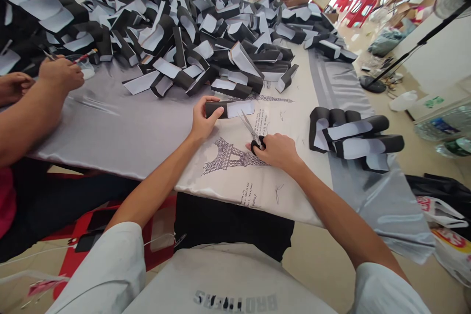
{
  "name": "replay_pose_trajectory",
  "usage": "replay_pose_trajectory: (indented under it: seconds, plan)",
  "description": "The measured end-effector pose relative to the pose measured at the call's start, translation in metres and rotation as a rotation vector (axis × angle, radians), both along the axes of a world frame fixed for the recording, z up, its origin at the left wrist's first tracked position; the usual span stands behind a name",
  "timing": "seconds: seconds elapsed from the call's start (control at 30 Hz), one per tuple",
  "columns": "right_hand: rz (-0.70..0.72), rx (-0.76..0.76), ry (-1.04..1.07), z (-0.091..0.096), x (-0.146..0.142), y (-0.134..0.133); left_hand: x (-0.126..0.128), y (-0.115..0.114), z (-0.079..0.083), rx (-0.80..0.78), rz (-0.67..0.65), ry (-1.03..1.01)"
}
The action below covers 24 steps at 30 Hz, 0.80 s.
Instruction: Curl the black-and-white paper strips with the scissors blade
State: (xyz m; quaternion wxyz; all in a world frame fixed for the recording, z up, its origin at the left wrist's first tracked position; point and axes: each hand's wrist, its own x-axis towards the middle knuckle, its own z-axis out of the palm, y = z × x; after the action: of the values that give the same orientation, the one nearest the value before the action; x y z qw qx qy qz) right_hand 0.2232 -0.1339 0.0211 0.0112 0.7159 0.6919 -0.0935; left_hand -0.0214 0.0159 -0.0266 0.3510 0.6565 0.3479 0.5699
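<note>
Black-and-white strip (pixel 239 109) looks light and fairly stiff, best pinched at its black end, as the left hand (pixel 204 120) does; the right hand (pixel 275 151) grips scissors (pixel 250 128) near the counter's (pixel 121 130) front edge.

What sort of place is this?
Likely a small sewing workshop: a big heap of cut black-and-white pieces, scissors in the right hand, and several people working at one long table.

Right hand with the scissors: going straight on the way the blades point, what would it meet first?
Probably the white end of the black strip in the left hand, just ahead of the scissors' tips; depth is unclear.
</note>
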Motion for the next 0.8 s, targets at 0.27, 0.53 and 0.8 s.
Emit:
replay_pose_trajectory:
  seconds: [0.27,0.53,0.8]
  plan:
    - [-0.007,-0.037,-0.016,0.002,0.0,0.001,-0.001,-0.004,0.008,0.008,-0.024,0.013]
    - [-0.002,-0.027,-0.03,0.0,0.0,0.0,-0.003,0.007,-0.003,-0.028,-0.014,-0.033]
    - [-0.01,-0.048,-0.04,0.004,-0.001,0.001,-0.009,0.018,-0.011,-0.115,0.078,-0.082]
